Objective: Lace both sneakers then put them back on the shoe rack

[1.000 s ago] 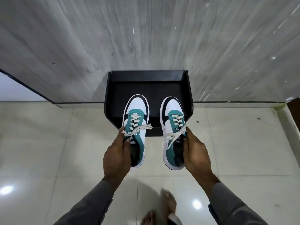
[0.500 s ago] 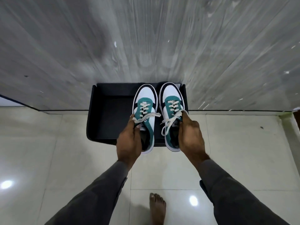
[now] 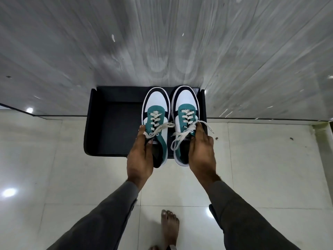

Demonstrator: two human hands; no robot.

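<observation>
Both sneakers moved forward over the black shoe rack point(image 3: 108, 130), right half. Your left hand point(image 3: 139, 156) grips left sneaker point(image 3: 156, 112); right hand point(image 3: 201, 150) grips right sneaker point(image 3: 185, 105), heels overhanging.

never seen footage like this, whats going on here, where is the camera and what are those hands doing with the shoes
No machine here: a person wears a wide-angle camera on the head, looking forward and down, so you see their own arms and a bare foot on the tiled floor. The left hand grips the left sneaker and the right hand grips the right sneaker, each near the heel opening. Both are laced, with loose lace ends. They are over the right part of a black shoe rack against a grey wall, heels overhanging its front edge.
</observation>
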